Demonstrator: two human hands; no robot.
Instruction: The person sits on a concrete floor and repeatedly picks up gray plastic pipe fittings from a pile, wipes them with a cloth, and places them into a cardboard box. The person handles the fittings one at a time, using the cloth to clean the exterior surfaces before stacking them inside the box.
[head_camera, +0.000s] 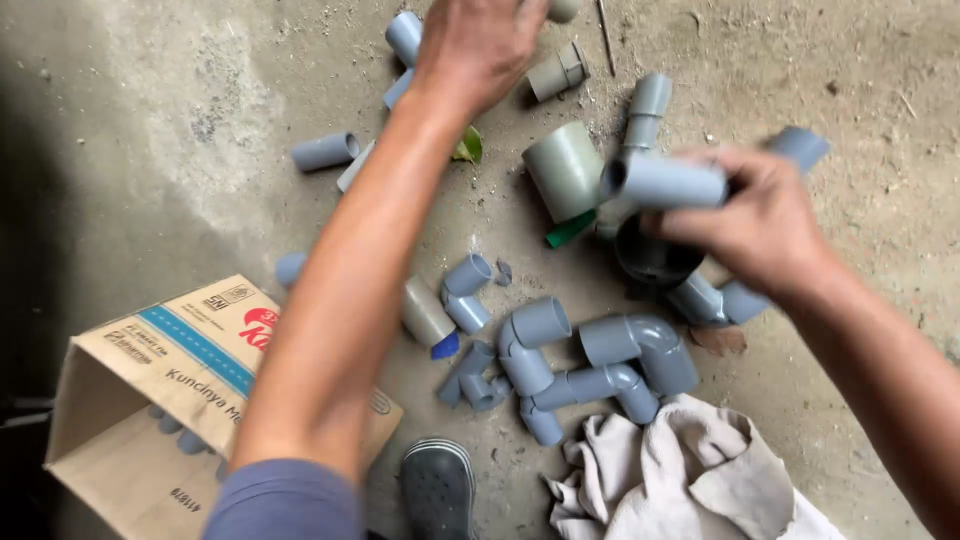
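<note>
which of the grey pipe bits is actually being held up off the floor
The straight grey pipe piece gripped in the right hand, raised above the black cup-like part. The other grey fittings, such as the joined elbows, lie on the concrete.

Soft, even daylight; deep shadow at left edge, slight motion blur w/ hands.

We seem to be at a rough plumbing worksite: a bare concrete floor (150, 120) strewn with grey pipe fittings (560, 365), an open cardboard box (150, 390) and a dirty rag (680, 480).
</note>
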